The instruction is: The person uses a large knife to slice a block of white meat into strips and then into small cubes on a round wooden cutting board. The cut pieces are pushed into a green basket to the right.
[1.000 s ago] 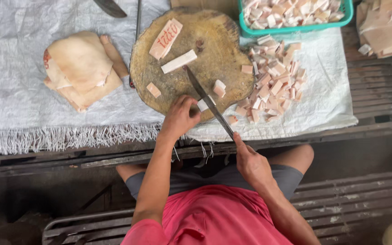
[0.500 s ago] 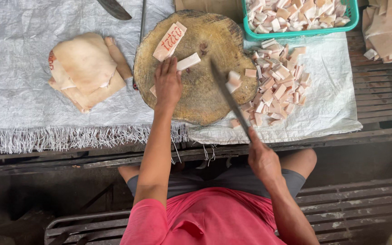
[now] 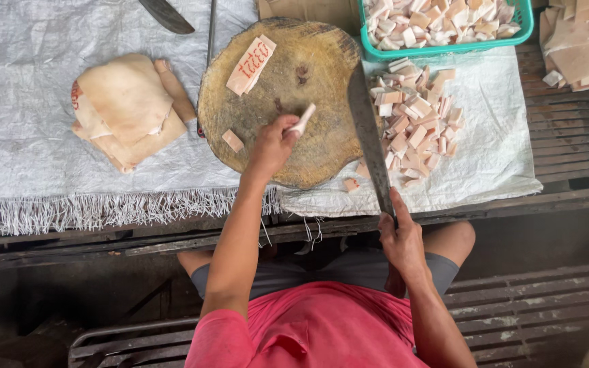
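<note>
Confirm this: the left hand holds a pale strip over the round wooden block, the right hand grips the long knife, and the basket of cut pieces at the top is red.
Not quite: the basket is green, not red, as the head view shows. The rest stands: the left hand holds a pale strip over the round wooden block, and the right hand grips the long knife.

The left arm is extended forward and nearly straight, forearm bare, with the left hand (image 3: 272, 142) back-side up and its fingers (image 3: 288, 125) pinched closed around a thin pale strip. The right arm is bent at the elbow and held close to the body, with the right hand (image 3: 399, 235) low near the lap, wrist angled inward. The right fingers are wrapped tight in a full fist grip around a handle, thumb on top pointing forward.
</note>
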